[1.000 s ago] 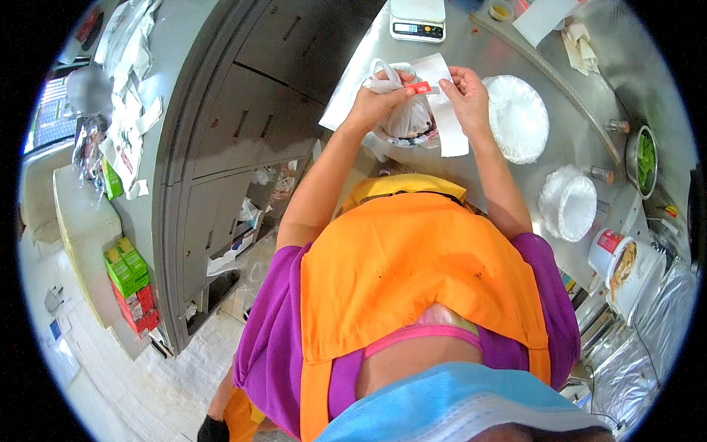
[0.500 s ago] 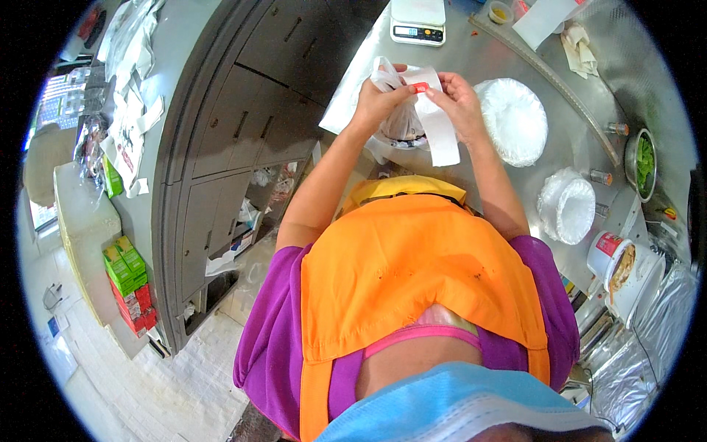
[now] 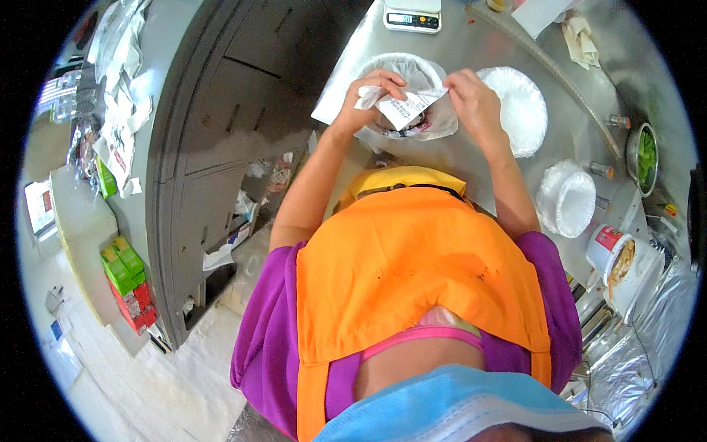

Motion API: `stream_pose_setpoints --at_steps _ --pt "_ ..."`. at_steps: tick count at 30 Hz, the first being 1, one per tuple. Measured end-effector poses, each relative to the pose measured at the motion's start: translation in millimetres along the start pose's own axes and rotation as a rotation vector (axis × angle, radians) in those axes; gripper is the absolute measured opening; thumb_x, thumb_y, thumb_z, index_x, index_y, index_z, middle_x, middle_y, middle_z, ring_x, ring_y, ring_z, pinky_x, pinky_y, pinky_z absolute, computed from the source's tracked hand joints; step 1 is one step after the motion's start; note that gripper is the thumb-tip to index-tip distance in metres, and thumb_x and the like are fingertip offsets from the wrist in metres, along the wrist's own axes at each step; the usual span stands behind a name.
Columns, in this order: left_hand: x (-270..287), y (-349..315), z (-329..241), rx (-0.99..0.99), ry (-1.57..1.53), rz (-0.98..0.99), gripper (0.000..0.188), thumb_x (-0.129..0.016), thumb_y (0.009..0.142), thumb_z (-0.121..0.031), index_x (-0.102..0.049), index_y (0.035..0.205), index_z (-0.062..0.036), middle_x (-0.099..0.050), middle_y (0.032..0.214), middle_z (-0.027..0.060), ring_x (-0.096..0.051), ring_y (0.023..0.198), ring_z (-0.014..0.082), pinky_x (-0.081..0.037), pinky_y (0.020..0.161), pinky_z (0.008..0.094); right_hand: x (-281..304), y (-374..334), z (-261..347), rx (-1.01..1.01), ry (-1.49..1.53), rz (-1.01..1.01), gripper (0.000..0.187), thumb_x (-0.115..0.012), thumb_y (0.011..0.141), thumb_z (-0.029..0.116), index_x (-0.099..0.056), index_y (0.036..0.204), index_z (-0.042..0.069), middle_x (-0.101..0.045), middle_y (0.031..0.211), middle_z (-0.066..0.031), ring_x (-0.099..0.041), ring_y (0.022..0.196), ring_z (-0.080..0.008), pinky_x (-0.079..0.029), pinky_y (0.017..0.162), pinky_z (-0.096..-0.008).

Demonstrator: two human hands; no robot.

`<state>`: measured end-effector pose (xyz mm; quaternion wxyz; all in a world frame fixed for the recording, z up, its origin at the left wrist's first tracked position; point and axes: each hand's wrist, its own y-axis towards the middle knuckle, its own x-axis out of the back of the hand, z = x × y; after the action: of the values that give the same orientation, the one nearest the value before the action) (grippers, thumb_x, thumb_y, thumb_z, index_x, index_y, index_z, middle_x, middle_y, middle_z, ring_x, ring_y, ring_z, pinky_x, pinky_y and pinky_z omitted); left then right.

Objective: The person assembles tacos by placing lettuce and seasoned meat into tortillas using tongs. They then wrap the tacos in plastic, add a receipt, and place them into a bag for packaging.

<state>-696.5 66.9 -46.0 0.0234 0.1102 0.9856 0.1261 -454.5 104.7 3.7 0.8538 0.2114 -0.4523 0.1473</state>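
A printed white paper slip stretches between my two hands over the counter. My left hand is closed on its crumpled left end, fingers curled over the top. At the slip's upper right corner, my right hand pinches with thumb and fingers. Just beneath, a thin clear plastic bag spreads wide around a round container. The slip hides part of the contents, though something dark shows below it. Right of my right hand stands a round white bowl covered in plastic film.
A digital scale sits at the far counter edge. To the right are a smaller film-covered bowl, a steel bowl of green leaves and a tub of brown paste. Grey cabinets and green boxes stand left.
The bag, earlier gathered upright in my hands beside a red tag, now lies spread lower down. My right hand has shifted slightly right, and the slip has turned sideways between both hands.
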Motion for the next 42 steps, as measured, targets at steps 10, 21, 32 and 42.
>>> stream_pose_setpoints --at_steps 10,21,32,42 --pt "24.3 10.4 4.8 0.099 -0.038 0.144 0.012 -0.067 0.071 0.003 -0.07 0.077 -0.0077 -0.067 0.103 0.0086 -0.061 0.103 0.0226 -0.048 0.092 0.0344 -23.7 -6.6 -7.8 0.129 0.297 -0.152 0.017 -0.056 0.079 -0.007 -0.057 0.09 0.005 -0.055 0.133 -0.0103 -0.057 0.115 -0.0292 -0.05 0.089 -0.034" --pt "44.0 23.0 19.0 0.164 -0.155 0.227 0.012 -0.063 0.075 -0.001 -0.062 0.066 -0.0082 -0.065 0.085 0.0061 -0.059 0.097 0.0236 -0.046 0.091 0.0374 -34.6 -51.8 -11.4 0.177 0.276 -0.182 0.029 -0.053 0.075 -0.012 -0.063 0.098 0.002 -0.054 0.13 -0.019 -0.054 0.116 -0.0348 -0.046 0.097 -0.0386" --pt "50.3 21.6 26.4 0.167 -0.222 0.275 0.018 -0.07 0.077 -0.01 -0.061 0.062 -0.0116 -0.067 0.09 0.006 -0.059 0.103 0.0231 -0.049 0.091 0.0333 -22.8 -76.1 -16.0 0.491 0.111 -0.271 0.025 -0.066 0.076 -0.006 -0.066 0.098 0.005 -0.059 0.122 -0.0124 -0.061 0.093 -0.0267 -0.052 0.076 -0.033" --pt "50.2 21.5 26.2 0.217 -0.21 0.283 0.024 -0.075 0.074 -0.009 -0.056 0.059 -0.0135 -0.066 0.088 0.0052 -0.056 0.106 0.025 -0.047 0.092 0.0362 -14.8 -90.6 -21.4 0.537 0.132 -0.147 0.026 -0.068 0.076 -0.004 -0.065 0.1 0.004 -0.062 0.117 -0.0101 -0.062 0.086 -0.0253 -0.052 0.07 -0.0327"
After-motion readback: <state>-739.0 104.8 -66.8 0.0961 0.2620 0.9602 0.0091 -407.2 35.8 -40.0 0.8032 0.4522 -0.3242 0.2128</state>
